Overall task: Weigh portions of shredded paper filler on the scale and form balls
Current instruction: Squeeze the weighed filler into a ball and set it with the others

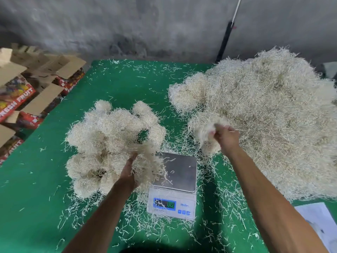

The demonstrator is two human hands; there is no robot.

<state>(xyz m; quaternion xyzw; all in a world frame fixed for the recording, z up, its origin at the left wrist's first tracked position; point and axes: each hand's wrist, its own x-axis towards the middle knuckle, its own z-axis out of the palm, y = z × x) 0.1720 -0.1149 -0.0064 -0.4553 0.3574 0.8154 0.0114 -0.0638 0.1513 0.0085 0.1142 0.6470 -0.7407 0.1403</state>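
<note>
Scale (173, 181), two heaps, two hands.

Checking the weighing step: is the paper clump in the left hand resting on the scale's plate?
Cannot tell. In the head view the clump in the left hand overlaps the scale plate edge; motion blur hides any gap.

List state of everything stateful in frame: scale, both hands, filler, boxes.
scale: on, display lit, digits unreadable, platform bare but for stray shreds
left hand: grips loose shreds at the platform's left edge
right hand: pinches a tuft at the loose pile's edge
loose pile: unformed
finished balls: formed, heaped
cardboard boxes: flaps open
</note>
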